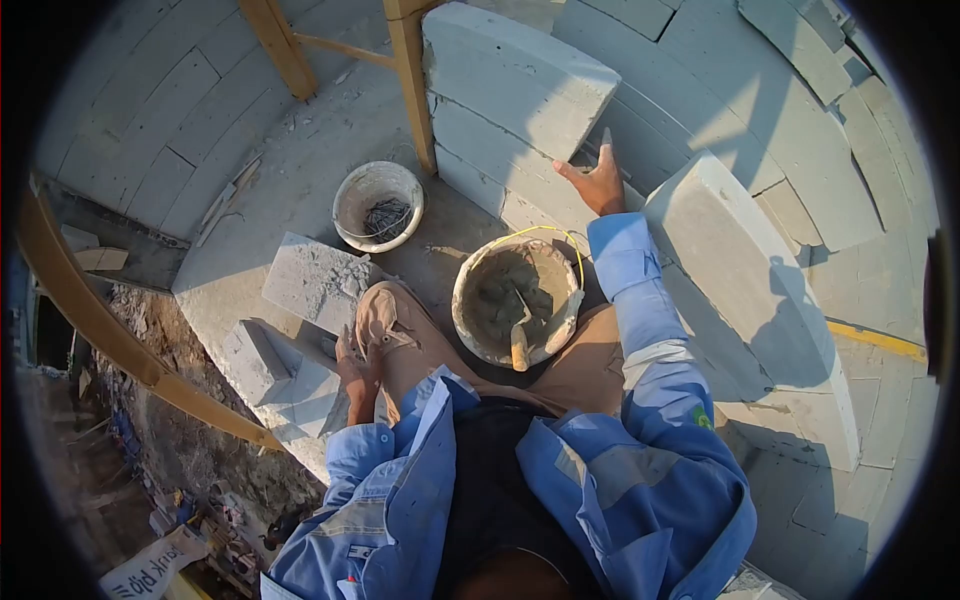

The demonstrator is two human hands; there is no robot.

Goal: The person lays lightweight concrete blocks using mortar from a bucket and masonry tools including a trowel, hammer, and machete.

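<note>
My right hand (597, 184) reaches forward to the near end of a pale lightweight block (515, 80) on a low stacked wall. Its thumb and fingers are spread, with the thumb close to the block's lower corner. My left hand (358, 372) rests beside my bent left knee, fingers stretched out, close to a rough grey block (316, 281). Between my legs stands a bucket of wet mortar (470, 335) with a yellow handle. A wooden-handled trowel (519, 345) leans in it, blade in the mortar.
A smaller bucket (345, 205) holding nails stands ahead on the concrete floor. Wooden posts (409, 90) rise beside the stacked blocks. A long block (740, 270) stands at my right. Past the floor's edge at left, a curved timber (120, 345) crosses above rubble far below.
</note>
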